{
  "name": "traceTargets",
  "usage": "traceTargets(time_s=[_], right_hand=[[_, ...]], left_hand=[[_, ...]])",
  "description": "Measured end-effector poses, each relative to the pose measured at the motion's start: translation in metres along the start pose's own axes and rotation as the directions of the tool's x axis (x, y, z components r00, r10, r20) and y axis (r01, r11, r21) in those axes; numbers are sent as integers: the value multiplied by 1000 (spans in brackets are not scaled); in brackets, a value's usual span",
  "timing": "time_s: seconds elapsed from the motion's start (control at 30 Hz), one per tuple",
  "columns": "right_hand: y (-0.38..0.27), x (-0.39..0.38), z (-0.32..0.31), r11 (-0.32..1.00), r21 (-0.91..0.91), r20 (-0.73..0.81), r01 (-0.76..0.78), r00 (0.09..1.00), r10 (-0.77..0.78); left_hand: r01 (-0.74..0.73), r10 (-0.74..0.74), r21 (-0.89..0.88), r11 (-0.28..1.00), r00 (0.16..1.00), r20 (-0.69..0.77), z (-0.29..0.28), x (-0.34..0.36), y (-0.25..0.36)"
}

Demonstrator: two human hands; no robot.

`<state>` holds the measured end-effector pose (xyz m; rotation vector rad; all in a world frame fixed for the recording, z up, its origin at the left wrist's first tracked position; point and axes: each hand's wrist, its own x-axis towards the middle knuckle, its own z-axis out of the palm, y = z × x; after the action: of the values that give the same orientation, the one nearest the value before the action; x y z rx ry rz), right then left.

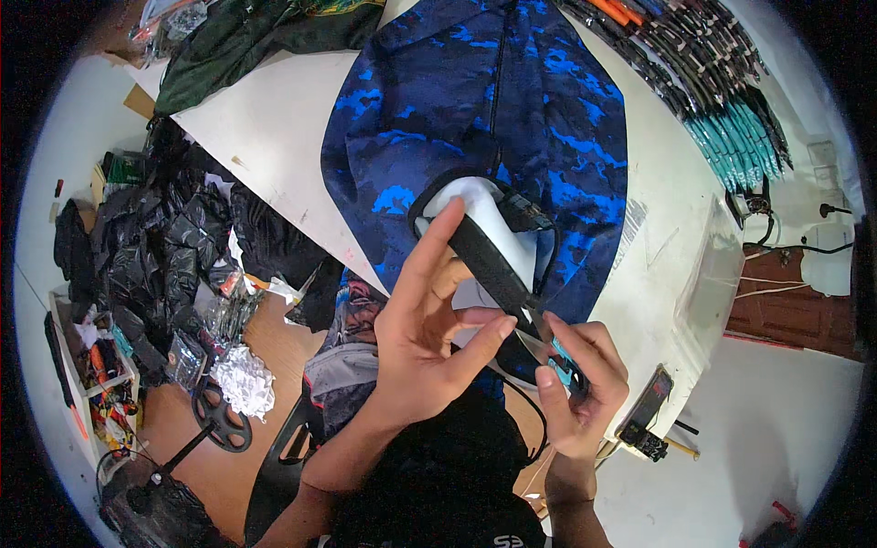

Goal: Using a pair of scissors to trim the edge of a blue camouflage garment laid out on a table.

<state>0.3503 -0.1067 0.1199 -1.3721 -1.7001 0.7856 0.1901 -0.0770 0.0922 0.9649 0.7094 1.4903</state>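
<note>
A dark blue camouflage garment (384, 137) with a long zip lies in front of me, its near end lifted toward my hands. That end has a black band (484, 251) round an opening with white lining (516, 237). My left hand (420, 338) holds the band, index finger stretched along its upper part and thumb near its lower end. In my right hand (585, 384) is a small pair of turquoise-handled scissors (562, 363). Their blades point up and left at the band's lower end, close to my left thumb. Whether they touch the band I cannot tell.
A white table (283, 137) carries the garment and a dark green cloth (247, 55). Stacked packaged goods (713, 100) line its far right. Black plastic bags (155, 237) are heaped at left, near a box of scraps (91, 374). A small black device (647, 402) sits at the table's right corner.
</note>
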Motion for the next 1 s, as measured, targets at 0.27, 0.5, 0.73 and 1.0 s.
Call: traceTargets(time_s=[0.27,0.5,0.73,1.0], right_hand=[[-4,-2,-3,1000,-3,29,-14,999,14],[-5,-1,-2,999,-18,14,-36,999,36],[-4,1,-3,999,-32,17,-43,999,43],[-1,1,-3,999,-37,4,-22,1000,22]], left_hand=[[5,-6,19,1000,1000,23,-4,0,0],[20,-20,63,998,1000,9,-2,-2,2],[10,-13,94,996,1000,29,-2,-3,2],[10,-12,36,999,999,45,0,-3,-3]])
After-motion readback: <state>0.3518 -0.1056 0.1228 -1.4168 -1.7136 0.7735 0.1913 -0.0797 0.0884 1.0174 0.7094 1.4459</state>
